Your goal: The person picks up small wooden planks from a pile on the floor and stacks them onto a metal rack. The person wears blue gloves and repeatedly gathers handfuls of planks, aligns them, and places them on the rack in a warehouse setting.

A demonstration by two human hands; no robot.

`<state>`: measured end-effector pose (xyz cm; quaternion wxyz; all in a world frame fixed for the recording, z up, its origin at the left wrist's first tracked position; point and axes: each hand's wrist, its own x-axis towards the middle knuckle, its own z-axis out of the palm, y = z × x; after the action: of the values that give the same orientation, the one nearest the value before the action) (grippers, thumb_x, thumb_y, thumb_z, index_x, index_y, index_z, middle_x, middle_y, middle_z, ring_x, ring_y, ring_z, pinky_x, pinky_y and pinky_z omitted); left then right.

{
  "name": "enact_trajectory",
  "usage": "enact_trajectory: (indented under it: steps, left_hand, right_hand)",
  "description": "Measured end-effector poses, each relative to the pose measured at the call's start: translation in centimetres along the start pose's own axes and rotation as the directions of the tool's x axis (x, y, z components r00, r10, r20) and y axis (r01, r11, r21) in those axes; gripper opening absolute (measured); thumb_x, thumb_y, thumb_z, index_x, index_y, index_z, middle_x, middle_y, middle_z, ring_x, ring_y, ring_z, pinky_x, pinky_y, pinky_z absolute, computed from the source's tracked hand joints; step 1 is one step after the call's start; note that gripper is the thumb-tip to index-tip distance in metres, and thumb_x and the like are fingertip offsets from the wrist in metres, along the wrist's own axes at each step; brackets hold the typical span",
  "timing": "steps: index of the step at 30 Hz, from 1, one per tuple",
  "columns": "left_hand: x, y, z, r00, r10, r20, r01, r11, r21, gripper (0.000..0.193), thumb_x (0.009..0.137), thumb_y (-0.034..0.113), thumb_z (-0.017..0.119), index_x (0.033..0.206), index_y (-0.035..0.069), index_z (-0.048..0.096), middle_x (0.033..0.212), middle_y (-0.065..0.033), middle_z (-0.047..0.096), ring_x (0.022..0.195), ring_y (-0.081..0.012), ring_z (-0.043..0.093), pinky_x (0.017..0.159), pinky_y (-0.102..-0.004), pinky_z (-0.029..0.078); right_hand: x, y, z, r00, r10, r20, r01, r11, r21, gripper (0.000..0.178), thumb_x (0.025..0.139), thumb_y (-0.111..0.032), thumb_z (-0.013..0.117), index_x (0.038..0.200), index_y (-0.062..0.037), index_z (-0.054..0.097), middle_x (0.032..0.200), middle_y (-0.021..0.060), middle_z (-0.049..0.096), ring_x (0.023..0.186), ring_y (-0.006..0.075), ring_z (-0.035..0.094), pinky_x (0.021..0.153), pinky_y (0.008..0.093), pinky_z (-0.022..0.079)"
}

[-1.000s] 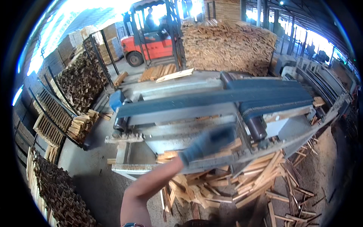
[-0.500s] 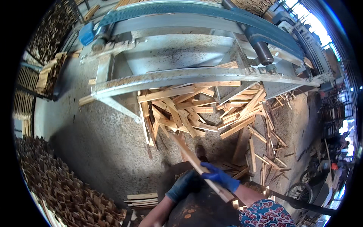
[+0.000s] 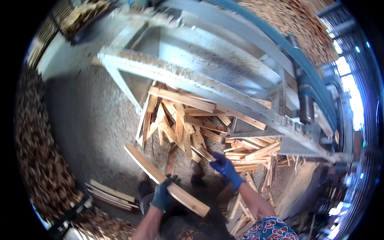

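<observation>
A patterned sleeve (image 3: 269,231) in blue, red and white covers the upper part of the right arm, beside dark clothing (image 3: 188,225) at the person's front. The left hand (image 3: 162,195), in a dark teal glove, has its fingers wrapped around a pale board (image 3: 182,196). This board is held above the floor (image 3: 86,120), slanting from upper left to lower right, with its lower right end over the dark clothing. The right hand (image 3: 227,171), in a blue glove, is stretched forward, its fingers at the near end of a narrow slat (image 3: 203,153); whether they are clenched on it or merely beside it, I cannot tell

To the left of the left hand, a few slats (image 3: 112,196) lie side by side on the floor. Ahead, a loose pile of offcuts (image 3: 184,120) spreads on the floor beneath the near beam of a metal frame (image 3: 192,78), and a 2nd heap (image 3: 256,150) lies to its right, towards the frame's right end. Along the left side of the floor runs a broad stack of wood (image 3: 44,156). Beyond the near beam, a teal belt (image 3: 276,34) passes a dark roller (image 3: 307,109), and farther off, at upper right, stands a tall wood stack (image 3: 296,24)
</observation>
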<state>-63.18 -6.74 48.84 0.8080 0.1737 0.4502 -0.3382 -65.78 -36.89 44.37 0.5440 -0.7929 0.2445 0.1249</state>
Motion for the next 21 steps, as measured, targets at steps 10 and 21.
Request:
enact_trajectory:
  steps: [10,21]
  left_hand:
    - [18.4,-8.1,6.1,0.95,0.23,0.21,-0.256,0.961,0.105,0.029,0.083,0.011,0.063,0.107,-0.006,0.059,0.092,-0.0139,0.065,0.084,-0.0207,0.065,0.074,-0.0312,0.053]
    - [33.9,-15.9,14.4,0.891,0.139,0.433,-0.242,0.951,0.193,0.038,0.086,0.028,0.066,0.112,0.003,0.056,0.099,-0.0052,0.06,0.089,-0.0134,0.058,0.078,-0.0283,0.047]
  right_hand:
    - [23.1,-3.9,-10.2,0.756,-0.654,0.008,0.408,0.462,-0.787,0.047,0.073,-0.02,0.072,0.114,-0.0018,0.058,0.117,0.0207,0.057,0.107,0.0338,0.054,0.093,0.0383,0.042]
    - [36.7,-3.9,-22.1,0.993,0.109,0.035,-0.028,0.526,-0.85,0.061,0.088,-0.052,0.049,0.122,-0.0015,0.055,0.115,0.0105,0.062,0.106,0.0188,0.057,0.093,0.0311,0.041]
